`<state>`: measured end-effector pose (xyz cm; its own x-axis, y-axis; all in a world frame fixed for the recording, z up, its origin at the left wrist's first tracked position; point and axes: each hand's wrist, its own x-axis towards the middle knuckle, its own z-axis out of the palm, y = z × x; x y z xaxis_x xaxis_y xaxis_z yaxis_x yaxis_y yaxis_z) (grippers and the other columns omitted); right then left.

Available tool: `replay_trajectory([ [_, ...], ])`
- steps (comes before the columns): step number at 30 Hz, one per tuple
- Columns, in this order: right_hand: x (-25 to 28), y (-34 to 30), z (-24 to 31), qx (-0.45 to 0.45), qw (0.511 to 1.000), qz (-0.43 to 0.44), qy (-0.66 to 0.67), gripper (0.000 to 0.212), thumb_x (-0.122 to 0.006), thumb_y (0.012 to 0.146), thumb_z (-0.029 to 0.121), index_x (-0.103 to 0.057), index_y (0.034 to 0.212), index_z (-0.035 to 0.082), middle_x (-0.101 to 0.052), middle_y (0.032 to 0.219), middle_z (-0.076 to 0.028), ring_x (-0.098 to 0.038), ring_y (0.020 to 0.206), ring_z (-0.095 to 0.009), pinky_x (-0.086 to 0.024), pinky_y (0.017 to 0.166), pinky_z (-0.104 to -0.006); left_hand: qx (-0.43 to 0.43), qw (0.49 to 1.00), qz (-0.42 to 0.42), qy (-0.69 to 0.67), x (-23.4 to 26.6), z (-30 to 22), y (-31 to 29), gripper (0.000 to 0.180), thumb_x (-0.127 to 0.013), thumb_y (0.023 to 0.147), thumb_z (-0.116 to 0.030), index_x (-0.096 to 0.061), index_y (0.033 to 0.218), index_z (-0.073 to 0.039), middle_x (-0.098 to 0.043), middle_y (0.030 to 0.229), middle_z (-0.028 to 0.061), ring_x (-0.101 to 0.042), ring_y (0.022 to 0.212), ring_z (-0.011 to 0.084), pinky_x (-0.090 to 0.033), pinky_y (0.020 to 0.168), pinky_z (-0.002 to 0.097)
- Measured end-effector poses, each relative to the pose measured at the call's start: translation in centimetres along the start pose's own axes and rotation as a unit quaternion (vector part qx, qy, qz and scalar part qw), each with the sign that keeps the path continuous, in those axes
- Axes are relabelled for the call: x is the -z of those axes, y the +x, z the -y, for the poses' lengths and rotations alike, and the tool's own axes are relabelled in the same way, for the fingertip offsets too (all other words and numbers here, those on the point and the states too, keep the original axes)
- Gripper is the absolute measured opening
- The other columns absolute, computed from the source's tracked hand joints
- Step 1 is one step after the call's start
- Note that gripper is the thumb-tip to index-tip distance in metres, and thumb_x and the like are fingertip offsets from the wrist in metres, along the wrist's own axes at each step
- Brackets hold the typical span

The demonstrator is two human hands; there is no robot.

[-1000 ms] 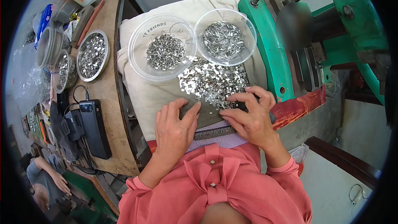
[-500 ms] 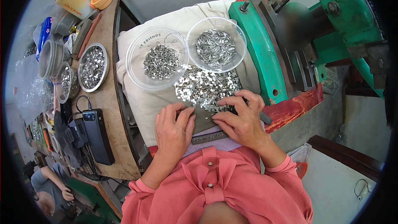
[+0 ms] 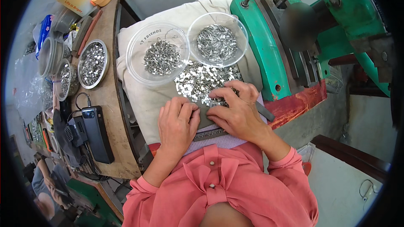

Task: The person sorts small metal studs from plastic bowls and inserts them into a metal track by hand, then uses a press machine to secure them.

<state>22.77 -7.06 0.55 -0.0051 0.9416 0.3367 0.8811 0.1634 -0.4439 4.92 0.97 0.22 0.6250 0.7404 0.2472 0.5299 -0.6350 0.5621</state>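
Observation:
My left hand [image 3: 176, 122] is closed in front of the pile, thumb and forefinger drawn together. Whatever may be between those fingertips is hidden or too small to make out. At the near edge of a heap of small shiny metal pieces [image 3: 198, 82], my right hand [image 3: 240, 111] has thumb and bent fingers apart, fingertips over the pieces. Behind the heap stand two clear round plastic tubs: the left tub [image 3: 134, 65] holds short metal bits, the right tub [image 3: 243, 38] holds slim metal pins. A dark slotted metal strip [image 3: 206, 135] lies near my lap, partly under my right hand.
Right of the cloth [image 3: 134, 92] stands a green press [image 3: 265, 63] on a red base. On the wooden bench [image 3: 120, 143] at left are a metal bowl [image 3: 105, 73] of pieces, a black power bank [image 3: 99, 134] and a yellow bottle [image 3: 75, 0]. Another person [image 3: 48, 185] works at lower left.
My right hand has shifted left along the near edge of the heap, toward my left hand. My left hand stays nearly in place. The whole view has tipped slightly.

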Motion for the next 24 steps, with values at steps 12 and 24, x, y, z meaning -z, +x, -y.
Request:
replay_trajectory([
  [12, 3.1, -2.0, -0.9, -0.022, 0.999, 0.022, 0.031, 0.013, -0.078, 0.073, 0.017, -0.070, 0.082, 0.017, -0.061, 0.120, 0.005, -0.046, 0.121, -0.027, -0.027, 0.100, -0.0443, -0.029, 1.000, -0.011, 0.005, 0.0, 0.3, -0.8, 0.014, -0.077, 0.074, -0.005, -0.069, 0.085, -0.008, -0.061, 0.093, 0.0036, -0.057, 0.082, 0.0233, -0.041, 0.069, 0.0367],
  [24, 3.3, -5.1, 0.3, -0.062, 0.996, 0.060, 0.022, 0.012, -0.081, 0.072, 0.020, -0.073, 0.081, 0.020, -0.063, 0.118, 0.005, -0.043, 0.122, -0.030, -0.026, 0.101, -0.0447, -0.023, 1.000, -0.015, 0.012, -0.1, 0.0, -1.2, 0.018, -0.077, 0.075, -0.004, -0.067, 0.089, -0.007, -0.061, 0.093, 0.0059, -0.057, 0.082, 0.0256, -0.042, 0.070, 0.0376],
])
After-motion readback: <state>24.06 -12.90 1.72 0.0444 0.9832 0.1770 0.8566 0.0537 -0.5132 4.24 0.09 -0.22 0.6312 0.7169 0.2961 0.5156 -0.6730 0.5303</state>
